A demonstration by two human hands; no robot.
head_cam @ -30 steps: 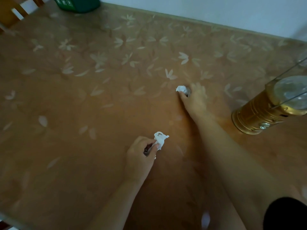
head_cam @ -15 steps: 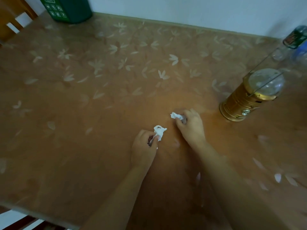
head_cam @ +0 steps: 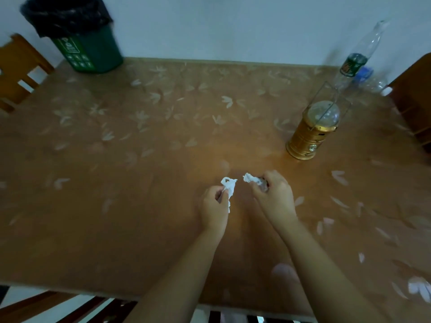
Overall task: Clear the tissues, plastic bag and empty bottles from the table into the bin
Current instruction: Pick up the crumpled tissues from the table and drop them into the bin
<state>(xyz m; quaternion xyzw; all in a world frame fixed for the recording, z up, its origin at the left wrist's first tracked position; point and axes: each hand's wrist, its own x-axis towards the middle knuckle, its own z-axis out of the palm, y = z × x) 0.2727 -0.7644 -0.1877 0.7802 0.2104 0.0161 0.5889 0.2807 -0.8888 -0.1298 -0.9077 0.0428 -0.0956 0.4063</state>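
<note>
My left hand (head_cam: 214, 206) pinches a crumpled white tissue (head_cam: 229, 185) above the table's middle front. Close beside it, my right hand (head_cam: 275, 194) grips a second crumpled tissue (head_cam: 250, 179) that sticks out to the left of its fingers. The two hands are a short gap apart. A green bin (head_cam: 86, 50) lined with a black bag stands at the far left corner of the table (head_cam: 116, 183). A tall clear empty bottle (head_cam: 356, 59) with a green label stands at the far right, and another clear bottle (head_cam: 373, 82) with a blue label lies behind it.
A gold lantern (head_cam: 312, 134) with a wire handle stands right of centre, between my hands and the bottles. Wooden chairs (head_cam: 16, 71) flank the table on the left, on the right (head_cam: 415, 101), and below the near edge. A pale wall runs behind.
My right hand drew back from the far middle of the table with its tissue and came in beside my left hand. The view tilted up, revealing the bin and the bottles.
</note>
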